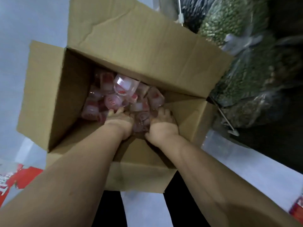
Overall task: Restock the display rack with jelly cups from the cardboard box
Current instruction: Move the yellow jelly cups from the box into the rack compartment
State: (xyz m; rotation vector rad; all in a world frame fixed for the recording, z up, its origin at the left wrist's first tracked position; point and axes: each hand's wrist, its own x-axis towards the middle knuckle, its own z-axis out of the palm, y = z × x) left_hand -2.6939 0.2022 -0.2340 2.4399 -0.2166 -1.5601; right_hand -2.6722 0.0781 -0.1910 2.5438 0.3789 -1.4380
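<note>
Your left hand [120, 119] and right hand [161, 122] cup jelly cups [113, 99] together inside the box [54, 89]. Many cups remain; the rack isn't visible.

Floor [24, 22]: pale grey, smooth and plain, visible at upper left, down the left edge and at lower right. Lighting is dim and even; no lamp or window is in view.

Upper right: clear plastic bags [229, 22] of small green grains, stacked and leaning together. A darker bag [191, 12] lies beside them at the top edge. The area behind the bags is black and cannot be made out.

Right side: a thin metal rod [224, 117] runs diagonally below the bags.

Lower left edge: red and white packaging [18, 179] on the floor, blurred. Lower right edge: another red pack [296, 208], partly cut off by the frame.
</note>
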